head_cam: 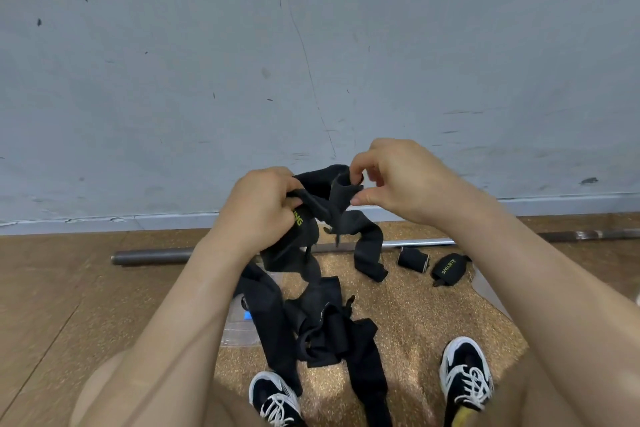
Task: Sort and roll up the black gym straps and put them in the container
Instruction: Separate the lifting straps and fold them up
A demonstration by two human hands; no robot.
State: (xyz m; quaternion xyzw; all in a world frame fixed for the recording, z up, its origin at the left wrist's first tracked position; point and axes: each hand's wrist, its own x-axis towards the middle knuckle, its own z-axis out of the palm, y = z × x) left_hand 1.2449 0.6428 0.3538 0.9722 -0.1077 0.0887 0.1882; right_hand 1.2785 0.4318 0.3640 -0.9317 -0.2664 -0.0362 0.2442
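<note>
Shoes (465, 374) flank the loose strap pile (322, 333) on the mat (433, 315); above it left hand (261, 208) grips the raised strap (318, 199), right hand (398, 180) pinches its end: best roll tightly, edges aligned, under tension.

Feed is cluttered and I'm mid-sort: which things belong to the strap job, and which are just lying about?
Job: held strap, gripped by left hand and pinched by right hand; loose strap pile; plain rolled strap; lettered rolled strap; clear container.
Lying about: steel bar; cork mat.
</note>
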